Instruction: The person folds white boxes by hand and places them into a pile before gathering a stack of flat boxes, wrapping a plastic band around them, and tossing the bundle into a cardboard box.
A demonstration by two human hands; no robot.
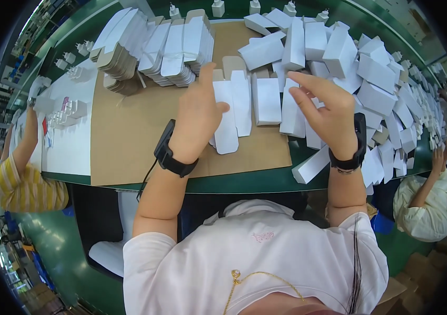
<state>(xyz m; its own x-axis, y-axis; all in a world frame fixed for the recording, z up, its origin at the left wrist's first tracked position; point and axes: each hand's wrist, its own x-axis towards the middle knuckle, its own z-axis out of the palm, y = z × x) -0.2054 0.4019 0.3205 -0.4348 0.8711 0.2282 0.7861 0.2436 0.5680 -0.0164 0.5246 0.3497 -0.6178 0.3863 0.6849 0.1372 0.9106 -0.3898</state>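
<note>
My left hand (198, 118) is over a flat white carton blank (227, 137), index finger stretched out and thumb apart. A second flat blank (242, 105) lies just right of it, unfolded. My right hand (331, 113) is curved, with a gap between index finger and thumb. Its fingertips are at the upper end of a folded white box (291, 116); whether they touch it I cannot tell. Another folded white box (267, 101) lies between my hands. Both wrists wear black bands.
Stacked flat cartons (181, 47) stand at the back left of the brown cardboard sheet (139, 142). A heap of folded white boxes (375, 79) covers the right side. Small white bottles (218, 8) line the back. People work at left and right.
</note>
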